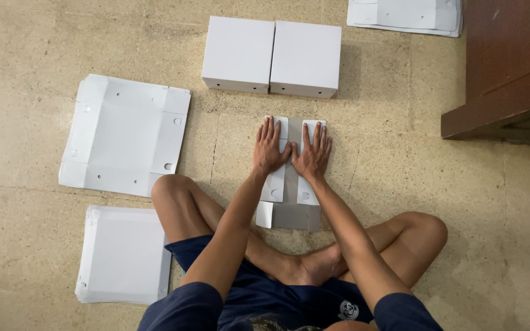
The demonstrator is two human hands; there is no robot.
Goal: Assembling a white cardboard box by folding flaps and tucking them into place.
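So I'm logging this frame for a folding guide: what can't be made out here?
- Folded cardboard blank, head view: its middle lies under the left hand and right hand.
- Flat sheets at top: cut off by the frame edge.
- Wooden furniture: only a corner shows, so its kind is unclear.
- Two white boxes: insides not visible.

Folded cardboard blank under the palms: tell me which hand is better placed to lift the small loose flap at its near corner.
Left, probably. The small flap juts from the folded blank on the left hand's side; the right hand would have to cross over. Both press flat now.
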